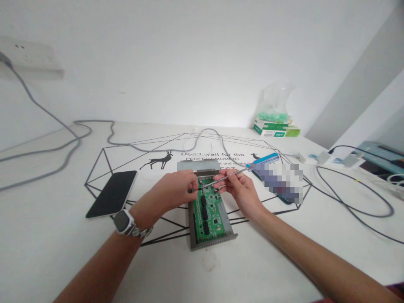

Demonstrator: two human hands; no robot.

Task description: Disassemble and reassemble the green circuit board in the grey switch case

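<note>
A green circuit board (pixel 211 212) lies in an open grey metal casing (pixel 214 244) on the table, below both hands. My right hand (pixel 241 189) pinches the shaft of a screwdriver (pixel 263 160) with a clear blue handle. The handle points up to the right and the shaft slants down to the left across the board. My left hand (pixel 178 189), with a watch (pixel 124 221) on its wrist, is over the board's left far edge. Its fingers are closed by the screwdriver's tip. What they hold, if anything, is hidden.
A black-screened phone (pixel 112 193) lies at left, and a partly blurred device (pixel 279 183) at right. A grey cable (pixel 148 150) runs along the back. Boxes (pixel 270 127) with a plastic bag stand at the back right. Chargers (pixel 325 158) and a black cable (pixel 356 212) lie at far right.
</note>
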